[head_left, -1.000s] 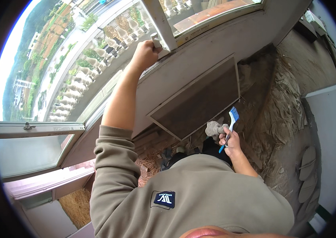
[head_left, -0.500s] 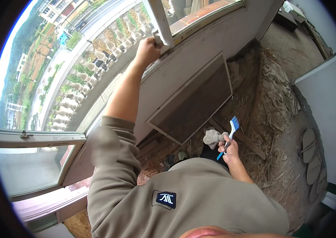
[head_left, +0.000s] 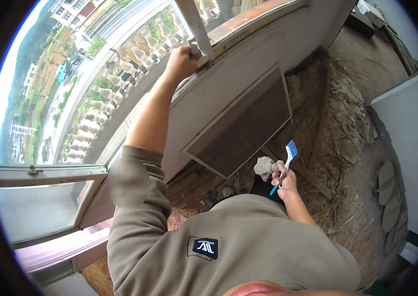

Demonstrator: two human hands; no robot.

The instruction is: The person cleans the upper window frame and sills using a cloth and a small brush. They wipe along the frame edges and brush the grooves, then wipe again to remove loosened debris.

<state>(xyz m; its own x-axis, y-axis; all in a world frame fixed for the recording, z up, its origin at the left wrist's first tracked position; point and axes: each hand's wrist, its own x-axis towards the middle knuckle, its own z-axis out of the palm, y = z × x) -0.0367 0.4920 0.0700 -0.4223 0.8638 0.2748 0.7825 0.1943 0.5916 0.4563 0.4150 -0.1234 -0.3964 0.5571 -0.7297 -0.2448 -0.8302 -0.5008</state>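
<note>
At the foot of the window's white upright [head_left: 192,24], my left hand [head_left: 182,63] is closed in a fist. A small pale-grey thing [head_left: 194,48] shows at its knuckles against the frame; its kind is hard to make out. Lower down, in front of my body, my right hand [head_left: 288,185] is wrapped round a brush [head_left: 288,157] with a white and blue handle, its blue bristles pointing up. The same hand also grips a bunched grey rag [head_left: 266,168], which sticks out to the left of the fingers.
Below the window, a framed mesh screen [head_left: 243,123] leans on the wall. Crumpled sheeting [head_left: 344,116], straw and wooden boards [head_left: 317,180] cover the floor. Several flat sandals [head_left: 390,212] lie at the right. An opened window sash [head_left: 41,204] stands at the left, with a balustrade [head_left: 105,93] outside.
My left fist has shifted slightly left along with the upright, whose top now stands further left in view. The right hand keeps the brush and rag almost in place.
</note>
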